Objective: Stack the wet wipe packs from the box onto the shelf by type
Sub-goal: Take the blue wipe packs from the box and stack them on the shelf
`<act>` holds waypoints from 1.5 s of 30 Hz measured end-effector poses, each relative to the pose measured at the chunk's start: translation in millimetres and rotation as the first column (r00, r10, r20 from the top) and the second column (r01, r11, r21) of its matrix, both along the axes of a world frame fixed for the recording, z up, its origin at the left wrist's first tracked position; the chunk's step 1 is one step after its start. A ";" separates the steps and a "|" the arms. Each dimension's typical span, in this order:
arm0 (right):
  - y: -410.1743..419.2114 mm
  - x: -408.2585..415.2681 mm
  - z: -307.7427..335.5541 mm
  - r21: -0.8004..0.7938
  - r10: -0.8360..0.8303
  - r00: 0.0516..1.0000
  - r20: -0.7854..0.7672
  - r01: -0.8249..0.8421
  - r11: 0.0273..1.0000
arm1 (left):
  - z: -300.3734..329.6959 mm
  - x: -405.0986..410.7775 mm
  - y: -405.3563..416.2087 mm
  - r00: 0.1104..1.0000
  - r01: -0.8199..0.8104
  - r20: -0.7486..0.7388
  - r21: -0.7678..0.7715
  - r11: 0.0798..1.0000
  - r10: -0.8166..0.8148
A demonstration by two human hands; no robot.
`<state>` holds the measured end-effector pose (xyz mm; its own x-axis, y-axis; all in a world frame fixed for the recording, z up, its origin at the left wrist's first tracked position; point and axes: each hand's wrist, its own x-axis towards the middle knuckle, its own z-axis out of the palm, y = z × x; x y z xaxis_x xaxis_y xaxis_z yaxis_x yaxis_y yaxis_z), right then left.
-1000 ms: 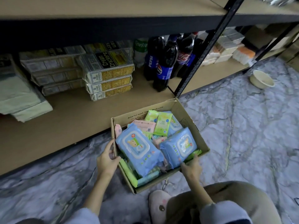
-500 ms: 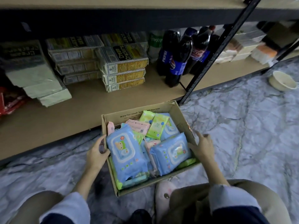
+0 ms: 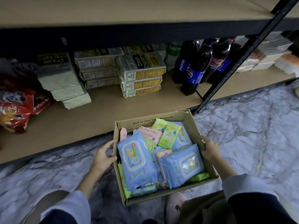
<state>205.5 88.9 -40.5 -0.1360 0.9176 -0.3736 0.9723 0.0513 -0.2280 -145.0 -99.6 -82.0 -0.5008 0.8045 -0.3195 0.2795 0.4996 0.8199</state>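
A shop stockroom or store aisle: a black metal-framed shelf [image 3: 103, 113] holds stacked cream cracker packs [image 3: 142, 75] at 12 o'clock, cola bottles [image 3: 194, 70] at 1 o'clock and red snack bags [image 3: 17, 107] at 9 o'clock, above a marble-patterned floor [image 3: 250, 135]

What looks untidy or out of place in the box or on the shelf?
The wet wipe packs lie jumbled in the box, blue, green and pink mixed and overlapping at angles. On the shelf, the left cracker stack leans askew, unlike the neat stack beside it. Nothing looks spilled.
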 end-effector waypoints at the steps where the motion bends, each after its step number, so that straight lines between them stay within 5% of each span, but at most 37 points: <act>1: -5.8 -5.4 0.5 -0.003 0.009 1.000 0.009 -0.009 1.000 | -2.6 -6.5 -7.0 1.000 -0.007 -0.003 0.002 1.000 0.007; 7: -45.1 -63.9 9.3 -0.127 0.228 0.970 0.090 -0.216 0.968 | 16.2 -46.6 -64.1 0.991 -0.114 -0.079 -0.063 0.991 0.109; 17: -109.7 -186.3 12.6 -0.182 0.481 0.872 -0.093 -0.489 0.853 | 25.1 -119.4 -166.8 0.918 -0.362 -0.210 -0.101 0.927 0.335; 24: -122.5 -189.1 -2.9 -0.116 0.416 0.909 -0.033 -0.417 0.901 | 29.7 -98.1 -171.7 0.950 -0.288 -0.176 -0.158 0.945 0.260; 28: -164.6 -210.1 6.3 0.077 0.374 0.917 0.142 -0.387 0.919 | 44.6 -54.3 -162.7 0.886 -0.349 -0.395 -0.219 0.911 0.244; 31: -200.4 -222.8 6.9 0.027 0.304 0.951 0.051 -0.306 0.952 | 34.0 -39.3 -162.7 0.900 -0.382 -0.324 -0.259 0.887 0.293; 37: -230.1 -237.0 -6.0 -0.293 -0.180 0.970 -0.163 0.126 0.948 | 17.6 -41.1 -163.1 0.915 -0.402 -0.185 -0.350 0.846 0.358; 45: -232.4 -236.5 -23.8 -0.267 -0.146 0.946 -0.288 0.067 0.961 | 23.6 -32.2 -154.5 0.960 -0.264 -0.150 -0.202 0.943 0.236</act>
